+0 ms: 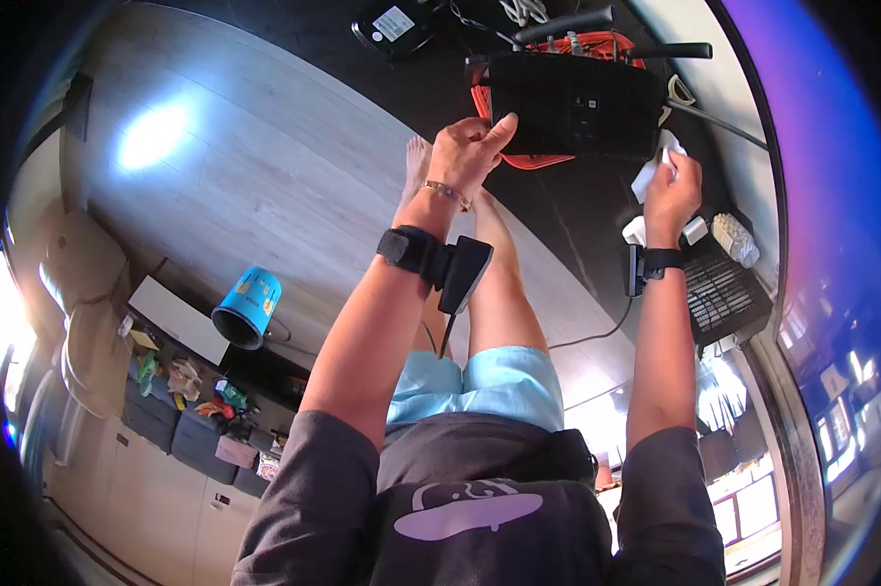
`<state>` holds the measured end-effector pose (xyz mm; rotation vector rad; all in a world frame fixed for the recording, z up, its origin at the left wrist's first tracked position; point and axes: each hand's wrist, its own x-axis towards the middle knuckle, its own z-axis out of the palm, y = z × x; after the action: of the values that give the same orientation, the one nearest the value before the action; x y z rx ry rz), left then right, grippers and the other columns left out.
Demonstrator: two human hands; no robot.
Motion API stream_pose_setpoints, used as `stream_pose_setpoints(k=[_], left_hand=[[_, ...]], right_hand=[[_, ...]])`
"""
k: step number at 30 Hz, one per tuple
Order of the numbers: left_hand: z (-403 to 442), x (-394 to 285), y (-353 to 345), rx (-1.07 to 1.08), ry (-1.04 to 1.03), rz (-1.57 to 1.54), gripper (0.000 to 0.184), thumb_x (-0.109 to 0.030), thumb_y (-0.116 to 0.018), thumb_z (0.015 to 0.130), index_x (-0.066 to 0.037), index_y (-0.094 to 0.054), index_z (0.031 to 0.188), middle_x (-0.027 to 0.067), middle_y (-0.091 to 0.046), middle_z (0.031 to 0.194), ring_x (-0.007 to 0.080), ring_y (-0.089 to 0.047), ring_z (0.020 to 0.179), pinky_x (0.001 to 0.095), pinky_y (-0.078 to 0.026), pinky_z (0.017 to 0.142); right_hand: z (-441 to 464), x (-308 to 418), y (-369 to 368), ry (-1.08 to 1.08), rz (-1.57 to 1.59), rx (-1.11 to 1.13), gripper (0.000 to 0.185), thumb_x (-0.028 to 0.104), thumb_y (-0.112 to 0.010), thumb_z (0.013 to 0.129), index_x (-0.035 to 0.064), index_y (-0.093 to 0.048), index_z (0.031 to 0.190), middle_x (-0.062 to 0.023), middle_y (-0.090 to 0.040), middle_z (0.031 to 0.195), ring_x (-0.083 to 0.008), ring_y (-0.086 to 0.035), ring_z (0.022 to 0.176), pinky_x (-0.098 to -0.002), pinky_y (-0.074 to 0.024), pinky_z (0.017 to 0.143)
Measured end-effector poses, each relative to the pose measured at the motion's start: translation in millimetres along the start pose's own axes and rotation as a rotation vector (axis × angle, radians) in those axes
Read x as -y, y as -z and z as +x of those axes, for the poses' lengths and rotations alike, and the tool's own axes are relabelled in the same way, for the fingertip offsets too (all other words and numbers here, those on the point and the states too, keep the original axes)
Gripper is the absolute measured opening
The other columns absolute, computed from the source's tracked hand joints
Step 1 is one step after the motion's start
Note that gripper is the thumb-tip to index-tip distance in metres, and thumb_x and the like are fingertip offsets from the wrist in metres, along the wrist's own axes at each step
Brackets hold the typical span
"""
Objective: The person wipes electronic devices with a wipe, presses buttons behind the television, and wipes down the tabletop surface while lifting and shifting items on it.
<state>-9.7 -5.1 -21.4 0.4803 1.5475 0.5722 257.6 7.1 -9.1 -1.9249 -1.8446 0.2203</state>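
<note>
Top of frame, left hand (460, 154) had it: thumb and curled fingers gripping left edge of black router (575, 103). Router sat upper right of centre, above orange basket (538, 161). And right hand (673, 200), upper right: fingers closed, pinching 1 white cloth (646, 182) just beside router. Below, clear container (734, 239) lay near black vented box (724, 298). Blue bin (248, 301), left of centre, well apart.

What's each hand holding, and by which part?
Left hand: the router, by its left edge. Right hand: the white cloth, crumpled, so which part is unclear.
</note>
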Motion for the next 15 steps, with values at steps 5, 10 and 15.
stream_pose_setpoints(k=[5,10,15], left_hand=[[-3,5,3,0.100,-0.072,-0.047,0.030,-0.028,-0.070,0.080,-0.006,-0.053,0.070,-0.0051,-0.042,0.068,0.0049,-0.047,0.066,0.0205,-0.046,0.065],[0,14,7,0.111,-0.228,0.034,0.027,-0.026,-0.071,0.078,-0.001,-0.061,0.082,0.0008,-0.054,0.072,0.0074,-0.052,0.068,0.0241,-0.046,0.064],[0,17,10,0.105,-0.273,0.153,0.029,-0.020,-0.070,0.072,0.000,-0.065,0.092,0.0085,-0.066,0.082,0.0115,-0.060,0.076,0.0276,-0.047,0.067]], right_hand=[[26,47,-5,-0.073,0.135,-0.165,0.014,0.006,-0.065,0.078,0.0027,-0.061,0.091,-0.0120,-0.059,0.086,-0.0288,-0.057,0.084,-0.0380,-0.0471,0.071],[35,80,-52,0.044,0.277,-0.100,0.027,-0.005,-0.060,0.065,0.0073,-0.064,0.089,-0.0109,-0.058,0.089,-0.0295,-0.055,0.085,-0.0390,-0.0438,0.078],[1,141,-65,0.180,0.598,0.260,0.028,-0.009,-0.061,0.063,0.0077,-0.064,0.085,-0.0088,-0.057,0.087,-0.0267,-0.057,0.086,-0.0356,-0.0480,0.073]])
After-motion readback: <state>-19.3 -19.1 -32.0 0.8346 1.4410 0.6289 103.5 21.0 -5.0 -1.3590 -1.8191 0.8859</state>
